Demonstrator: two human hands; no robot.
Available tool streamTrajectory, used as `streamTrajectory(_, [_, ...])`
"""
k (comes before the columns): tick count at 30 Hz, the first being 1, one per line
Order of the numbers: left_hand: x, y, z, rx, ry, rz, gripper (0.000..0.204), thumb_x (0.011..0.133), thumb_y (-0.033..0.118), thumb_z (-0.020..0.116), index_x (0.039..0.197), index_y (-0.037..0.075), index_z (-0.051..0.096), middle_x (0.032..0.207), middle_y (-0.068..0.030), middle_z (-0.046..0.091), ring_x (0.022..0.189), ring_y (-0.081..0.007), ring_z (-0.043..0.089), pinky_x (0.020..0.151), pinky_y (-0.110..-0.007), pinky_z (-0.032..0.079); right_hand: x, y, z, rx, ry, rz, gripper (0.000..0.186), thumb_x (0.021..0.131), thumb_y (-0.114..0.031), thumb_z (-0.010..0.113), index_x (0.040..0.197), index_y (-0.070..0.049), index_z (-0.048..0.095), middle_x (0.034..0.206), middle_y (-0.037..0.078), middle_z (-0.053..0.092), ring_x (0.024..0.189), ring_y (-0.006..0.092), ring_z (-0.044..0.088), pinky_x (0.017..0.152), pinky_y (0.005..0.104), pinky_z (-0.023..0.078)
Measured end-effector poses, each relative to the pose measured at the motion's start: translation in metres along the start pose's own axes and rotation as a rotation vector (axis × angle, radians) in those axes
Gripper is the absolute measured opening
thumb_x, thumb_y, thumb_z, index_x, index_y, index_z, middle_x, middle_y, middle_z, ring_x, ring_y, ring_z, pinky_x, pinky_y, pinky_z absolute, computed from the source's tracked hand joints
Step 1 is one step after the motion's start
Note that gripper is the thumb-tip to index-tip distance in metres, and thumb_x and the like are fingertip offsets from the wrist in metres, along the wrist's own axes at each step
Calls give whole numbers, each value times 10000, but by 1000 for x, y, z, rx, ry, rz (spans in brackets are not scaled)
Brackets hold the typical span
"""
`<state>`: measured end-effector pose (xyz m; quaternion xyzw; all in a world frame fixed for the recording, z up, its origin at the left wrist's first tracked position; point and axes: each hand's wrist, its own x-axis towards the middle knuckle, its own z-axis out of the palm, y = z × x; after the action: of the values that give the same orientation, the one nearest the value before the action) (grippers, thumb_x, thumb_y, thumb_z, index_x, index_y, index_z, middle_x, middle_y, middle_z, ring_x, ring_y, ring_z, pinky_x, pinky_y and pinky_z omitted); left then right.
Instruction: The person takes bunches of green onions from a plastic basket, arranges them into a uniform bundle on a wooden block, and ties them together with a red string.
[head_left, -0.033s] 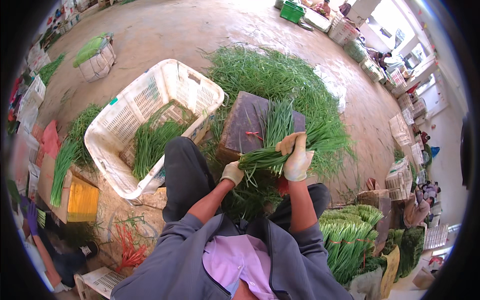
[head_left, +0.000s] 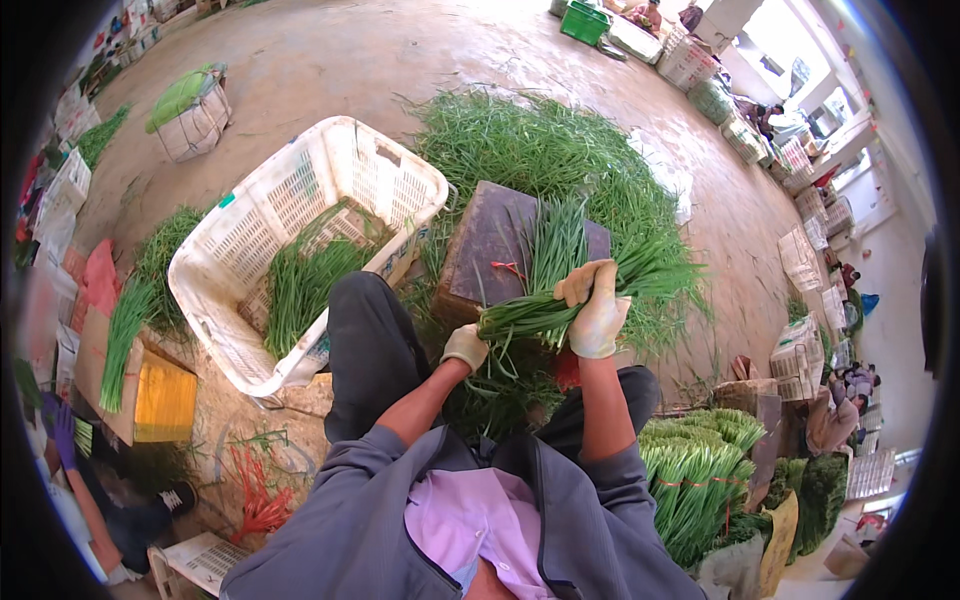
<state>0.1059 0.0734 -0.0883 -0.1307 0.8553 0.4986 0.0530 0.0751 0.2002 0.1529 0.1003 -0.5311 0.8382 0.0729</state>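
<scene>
I hold a bunch of long green leafy stalks (head_left: pixel 530 314) in pale gloves. My left hand (head_left: pixel 464 346) is closed around its left end. My right hand (head_left: pixel 595 310) grips it farther right, where the leaves spread out. Just beyond, more stalks (head_left: pixel 560 240) lie on a dark block (head_left: pixel 480 245), with a red tie (head_left: pixel 506 267) at their left. A large heap of loose greens (head_left: pixel 530 140) surrounds the block's far side. To my left, a white plastic crate (head_left: pixel 220 265) holds more greens (head_left: pixel 310 305).
Red ties (head_left: pixel 260 490) lie at lower left, near a yellow box (head_left: pixel 165 395) and a co-worker's purple-gloved hand (head_left: pixel 65 435). Tied bundles (head_left: pixel 700 470) stand at my right. Other people (head_left: pixel 835 420), white crates (head_left: pixel 800 260) and a green crate (head_left: pixel 580 20) line the room's sides.
My right hand has shifted up very slightly with the bunch. Otherwise the scene looks the same.
</scene>
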Motion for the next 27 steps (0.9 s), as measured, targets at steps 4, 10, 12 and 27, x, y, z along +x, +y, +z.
streamTrajectory(4, [-9,-36,20,190,-187,-183,263,894,227,568,1017,69,739,1035,-234,696,1032,-395,655,861,-476,533,3,-4,4,-41,-44,-14,386,1055,-255,474,720,-64,479,588,27,447,489,148,410,519,336,424])
streamTrajectory(10, [-10,-27,10,560,-644,-181,734,761,310,738,1398,38,494,1252,-220,638,1148,-374,628,945,-438,521,27,-57,-6,-72,-179,-95,417,1044,-390,493,740,-108,446,563,-17,343,461,116,328,451,319,346])
streamTrajectory(12, [13,-51,-14,430,-500,-71,864,667,306,818,1414,51,466,1242,-207,648,1167,-329,623,977,-413,507,22,-40,5,-100,-190,-11,405,1039,-331,519,723,-84,466,566,8,402,461,141,380,473,339,401])
streamTrajectory(27, [-20,58,-38,-306,-424,585,363,847,139,552,1181,10,615,946,-125,701,837,-228,659,771,-359,521,8,-36,2,-116,-197,71,411,1039,-303,519,703,-75,454,563,8,399,463,134,377,480,330,387])
